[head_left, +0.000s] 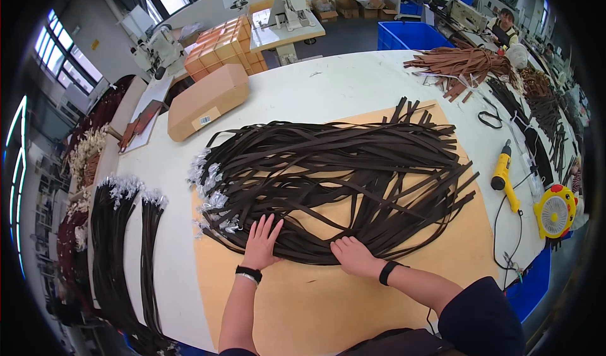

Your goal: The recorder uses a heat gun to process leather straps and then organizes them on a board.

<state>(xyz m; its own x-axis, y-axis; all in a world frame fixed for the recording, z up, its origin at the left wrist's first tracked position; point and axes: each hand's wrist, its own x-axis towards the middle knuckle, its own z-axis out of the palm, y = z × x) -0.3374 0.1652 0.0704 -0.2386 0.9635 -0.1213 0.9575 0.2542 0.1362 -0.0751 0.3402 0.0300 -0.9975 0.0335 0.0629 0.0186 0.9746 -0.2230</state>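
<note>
A large heap of dark brown straps (328, 148) lies across a tan board (303, 305) in front of me. The straps' left ends are wrapped in clear plastic (213, 199), which hides what is inside. My left hand (260, 245) rests on the near left part of the heap, close to the wrapped ends, fingers stretched out. To its right, my right hand (355, 255) has its fingers curled over the near edge of the heap, gripping some straps. On their right side the loose strap ends fan out unevenly.
More wrapped-end dark straps (117, 249) hang over the left table edge. A cardboard box (209, 101) stands at the far left, reddish-brown straps (464, 65) at the far right. On the right are a yellow heat-gun-like tool (502, 172) with a cord and a yellow fan (555, 211). A person (505, 28) sits beyond.
</note>
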